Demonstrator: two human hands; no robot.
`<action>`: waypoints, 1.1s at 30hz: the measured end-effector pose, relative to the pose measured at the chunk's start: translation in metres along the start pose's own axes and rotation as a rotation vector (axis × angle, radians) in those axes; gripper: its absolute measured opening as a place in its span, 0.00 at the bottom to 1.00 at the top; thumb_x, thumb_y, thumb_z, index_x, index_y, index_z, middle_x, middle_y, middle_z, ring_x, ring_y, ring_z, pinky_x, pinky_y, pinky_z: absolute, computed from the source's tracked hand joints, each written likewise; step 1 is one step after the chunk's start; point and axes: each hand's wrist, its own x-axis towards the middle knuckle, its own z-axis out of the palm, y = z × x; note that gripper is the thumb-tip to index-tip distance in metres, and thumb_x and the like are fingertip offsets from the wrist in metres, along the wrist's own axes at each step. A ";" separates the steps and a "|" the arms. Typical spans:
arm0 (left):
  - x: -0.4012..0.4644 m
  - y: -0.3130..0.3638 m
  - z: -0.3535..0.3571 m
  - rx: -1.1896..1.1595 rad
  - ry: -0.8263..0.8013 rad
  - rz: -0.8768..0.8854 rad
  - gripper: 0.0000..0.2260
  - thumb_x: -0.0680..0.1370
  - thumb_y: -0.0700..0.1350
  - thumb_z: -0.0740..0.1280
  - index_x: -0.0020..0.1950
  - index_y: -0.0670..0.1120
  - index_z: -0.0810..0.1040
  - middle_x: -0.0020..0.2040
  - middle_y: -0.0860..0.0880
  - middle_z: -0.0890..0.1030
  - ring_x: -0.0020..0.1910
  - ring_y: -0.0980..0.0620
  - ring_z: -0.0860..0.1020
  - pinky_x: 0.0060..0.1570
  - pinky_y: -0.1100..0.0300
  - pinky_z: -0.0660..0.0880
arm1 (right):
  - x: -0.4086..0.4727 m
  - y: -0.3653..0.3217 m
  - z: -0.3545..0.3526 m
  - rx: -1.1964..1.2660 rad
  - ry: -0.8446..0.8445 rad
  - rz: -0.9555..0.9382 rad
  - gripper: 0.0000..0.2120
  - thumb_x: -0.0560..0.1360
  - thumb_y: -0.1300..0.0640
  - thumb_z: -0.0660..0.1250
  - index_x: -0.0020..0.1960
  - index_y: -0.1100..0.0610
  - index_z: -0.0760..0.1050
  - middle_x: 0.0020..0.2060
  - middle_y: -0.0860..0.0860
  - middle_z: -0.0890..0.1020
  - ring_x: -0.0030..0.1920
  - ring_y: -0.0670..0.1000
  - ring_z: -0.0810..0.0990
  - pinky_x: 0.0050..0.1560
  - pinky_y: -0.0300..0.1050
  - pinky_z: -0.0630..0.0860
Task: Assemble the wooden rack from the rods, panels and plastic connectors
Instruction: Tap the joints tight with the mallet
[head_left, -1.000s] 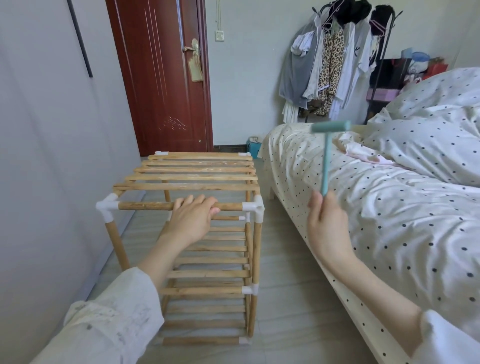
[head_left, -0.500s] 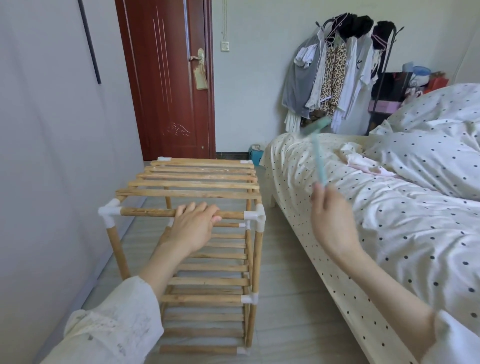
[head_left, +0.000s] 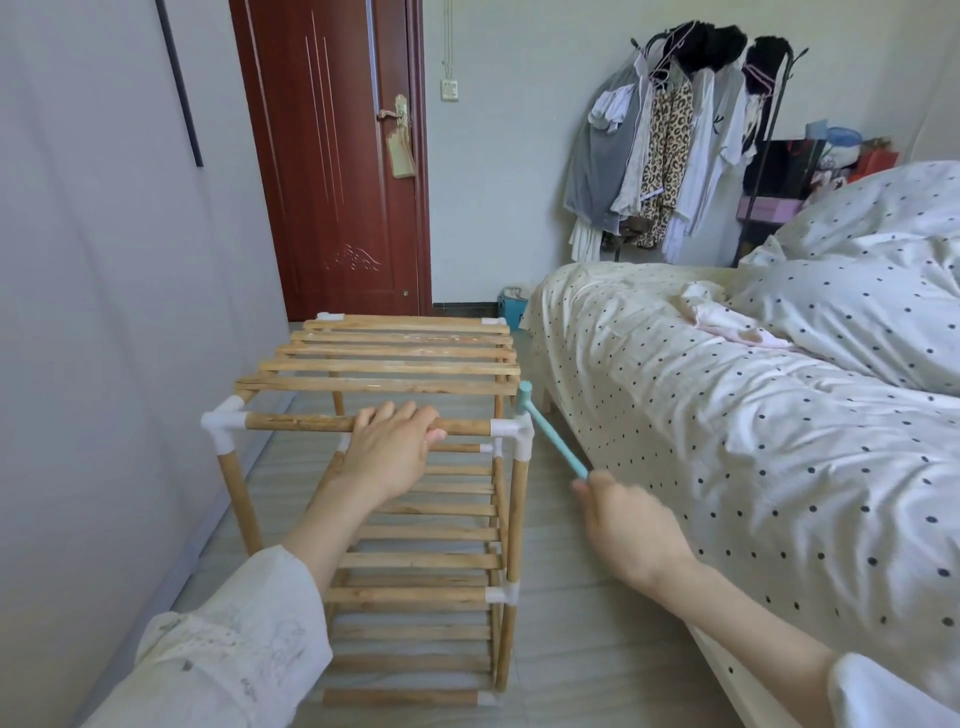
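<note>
Wooden slats and rods make up the rack (head_left: 395, 467), which stands on the floor (head_left: 571, 649) between the grey wall (head_left: 104, 312) and the bed (head_left: 753, 441). Our left hand (head_left: 387, 457) rests over the rack's near top rod (head_left: 311, 423), fingers curled round it, about midway between the two white corner connectors. Our right hand (head_left: 631, 525), a little blurred, has its grip closed round the lower end of a pale blue mallet (head_left: 548, 434); the handle slants up toward the rack, and the mallet's head sits at the near right corner connector (head_left: 519, 434), touching or just above it; we cannot tell which. On the rack's right, only a narrow strip of floor separates it from the bed edge; on its left it stands near the wall. Beyond the rack, open floor runs to the red door (head_left: 337, 156).
</note>
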 end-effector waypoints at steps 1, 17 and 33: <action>0.001 -0.001 0.000 -0.005 0.004 0.003 0.12 0.82 0.51 0.50 0.59 0.52 0.70 0.54 0.54 0.74 0.55 0.51 0.69 0.59 0.56 0.61 | 0.003 -0.005 -0.007 0.045 0.084 -0.042 0.13 0.82 0.50 0.47 0.45 0.57 0.61 0.47 0.61 0.80 0.48 0.64 0.77 0.43 0.51 0.69; 0.023 0.055 0.001 -0.091 0.086 -0.242 0.15 0.82 0.53 0.53 0.60 0.46 0.73 0.54 0.49 0.78 0.51 0.49 0.76 0.55 0.54 0.72 | 0.012 -0.016 0.025 0.590 -0.126 0.026 0.14 0.82 0.54 0.49 0.42 0.56 0.67 0.45 0.55 0.79 0.44 0.54 0.79 0.49 0.54 0.79; -0.096 -0.114 -0.046 -0.025 0.037 0.064 0.21 0.78 0.56 0.57 0.66 0.47 0.71 0.66 0.48 0.72 0.71 0.44 0.64 0.70 0.45 0.60 | -0.004 -0.067 0.092 1.044 -0.408 0.069 0.13 0.83 0.55 0.50 0.43 0.57 0.67 0.56 0.60 0.78 0.51 0.55 0.79 0.51 0.50 0.78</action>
